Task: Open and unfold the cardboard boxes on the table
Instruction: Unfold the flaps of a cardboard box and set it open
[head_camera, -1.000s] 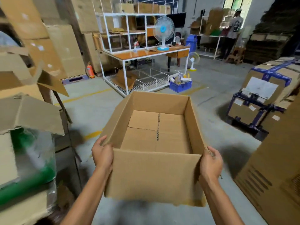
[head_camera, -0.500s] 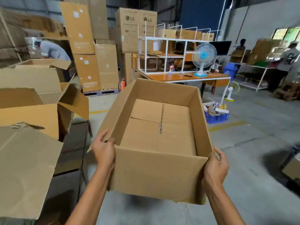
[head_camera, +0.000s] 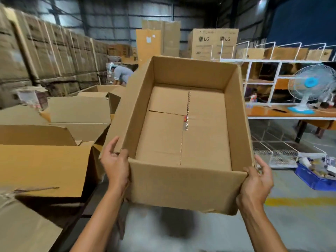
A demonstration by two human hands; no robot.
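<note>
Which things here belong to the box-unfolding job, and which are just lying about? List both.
Job: held box, left hand, right hand, opened boxes at left.
Lying about: fan, blue crate, LG cartons, person bending behind.

Dark table (head_camera: 72,210), left, holds opened boxes (head_camera: 41,166); floor (head_camera: 300,224) has blue crate (head_camera: 312,180) rt; fan (head_camera: 311,86) on orange desk (head_camera: 269,111).

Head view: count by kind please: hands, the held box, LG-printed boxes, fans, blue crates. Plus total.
Hands: 2 (left hand, right hand)
Held cardboard box: 1
LG-printed boxes: 2
Table fan: 1
Blue crate: 1
Total: 7
</note>
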